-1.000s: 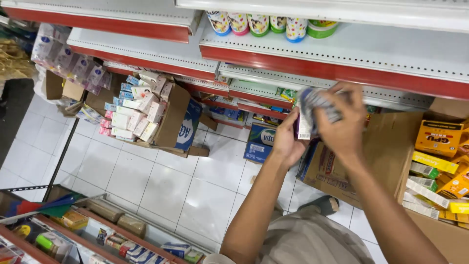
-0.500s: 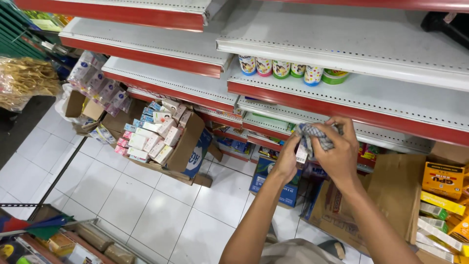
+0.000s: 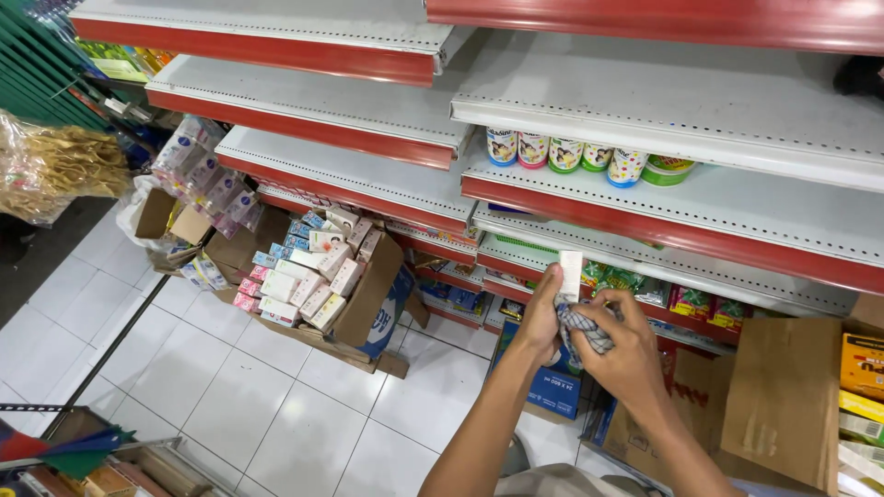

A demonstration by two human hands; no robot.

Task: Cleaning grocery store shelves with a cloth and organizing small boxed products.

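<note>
My left hand (image 3: 543,317) holds a small white box (image 3: 571,273) upright by its lower end. A blue-and-white checked cloth (image 3: 584,328) is bunched in my right hand (image 3: 626,354) and pressed against the box's base. Both hands are raised in front of white shop shelves with red edges (image 3: 645,225). A row of several small round tubs (image 3: 580,156) stands on the shelf just above the hands.
An open cardboard carton (image 3: 364,294) full of small boxes stands on the tiled floor at the left. A blue box (image 3: 552,387) sits under the hands. Brown cartons (image 3: 783,396) with yellow packs are at the right. Bagged goods (image 3: 55,170) hang far left.
The view has tilted up and the hands have dropped lower in frame. The white box now stands clear above my left hand, with the cloth at its base.
</note>
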